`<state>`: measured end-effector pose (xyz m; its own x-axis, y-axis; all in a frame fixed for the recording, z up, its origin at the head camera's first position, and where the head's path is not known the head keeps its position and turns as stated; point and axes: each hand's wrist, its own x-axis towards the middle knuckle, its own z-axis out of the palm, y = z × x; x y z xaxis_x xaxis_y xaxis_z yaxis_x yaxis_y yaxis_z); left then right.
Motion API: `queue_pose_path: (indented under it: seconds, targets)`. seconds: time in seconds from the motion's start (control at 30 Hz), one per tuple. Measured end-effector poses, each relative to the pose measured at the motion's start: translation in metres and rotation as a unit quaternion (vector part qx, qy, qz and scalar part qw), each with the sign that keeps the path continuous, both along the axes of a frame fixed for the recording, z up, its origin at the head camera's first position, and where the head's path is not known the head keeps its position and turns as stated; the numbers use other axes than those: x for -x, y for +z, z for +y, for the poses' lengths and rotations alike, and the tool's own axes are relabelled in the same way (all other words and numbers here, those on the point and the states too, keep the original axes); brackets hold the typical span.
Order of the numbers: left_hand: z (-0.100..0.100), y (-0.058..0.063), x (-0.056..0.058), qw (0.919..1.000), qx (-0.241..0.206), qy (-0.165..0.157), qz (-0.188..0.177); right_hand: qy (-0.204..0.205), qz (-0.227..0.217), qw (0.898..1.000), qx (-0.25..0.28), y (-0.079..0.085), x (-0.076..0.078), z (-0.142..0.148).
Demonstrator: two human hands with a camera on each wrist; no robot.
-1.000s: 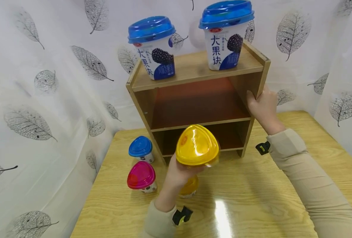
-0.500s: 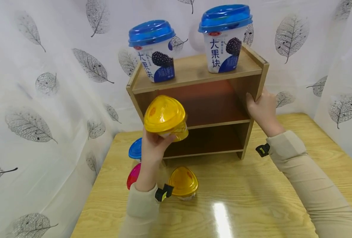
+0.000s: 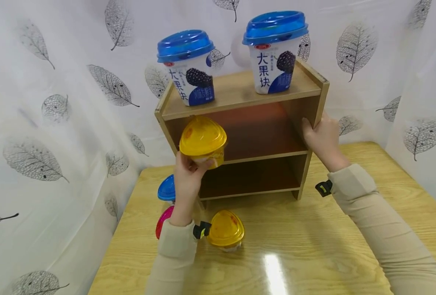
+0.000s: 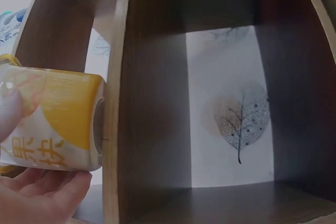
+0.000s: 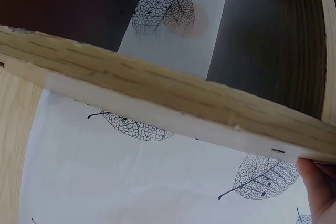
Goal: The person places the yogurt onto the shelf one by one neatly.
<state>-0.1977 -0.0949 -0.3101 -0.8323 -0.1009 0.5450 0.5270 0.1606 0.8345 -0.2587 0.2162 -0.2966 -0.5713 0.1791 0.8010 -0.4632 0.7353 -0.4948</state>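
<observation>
My left hand (image 3: 188, 176) holds a yellow-lidded yogurt cup (image 3: 203, 137) upright before the left part of the wooden shelf's (image 3: 234, 88) upper compartment. In the left wrist view, the cup (image 4: 65, 114) has its base right at the front edge of a shelf board (image 4: 111, 129), with thumb and fingers (image 4: 63, 195) around its sides. My right hand (image 3: 323, 137) grips the shelf's right side panel (image 3: 315, 110), thumb on the inner side. The right wrist view shows part of that hand (image 5: 317, 187) at the panel's edge.
Two blue-lidded yogurt cups (image 3: 199, 84) (image 3: 267, 67) stand on the shelf top. Another yellow-lidded cup (image 3: 226, 229) is on the table (image 3: 295, 254) in front. A blue-lidded cup (image 3: 167, 188) and a pink-lidded cup (image 3: 163, 221) stand left, partly hidden by my left arm.
My left hand has carried the yellow-lidded yogurt cup up and left from in front of the lower compartment to the upper one. The right hand keeps its grip on the side panel.
</observation>
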Motion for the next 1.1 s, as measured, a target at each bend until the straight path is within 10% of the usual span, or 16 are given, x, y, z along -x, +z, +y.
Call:
queue_pose_path:
  seconds: [0.63,1.1]
  targets:
    - [0.004,0.0,0.015,0.9884,0.053,0.141,0.02,-0.002,0.011,1.0,-0.003,0.0,0.001,0.0]
    - [0.002,-0.007,0.015,0.98,0.08,0.174,0.056,0.001,0.004,1.0,0.001,-0.001,0.0,-0.001]
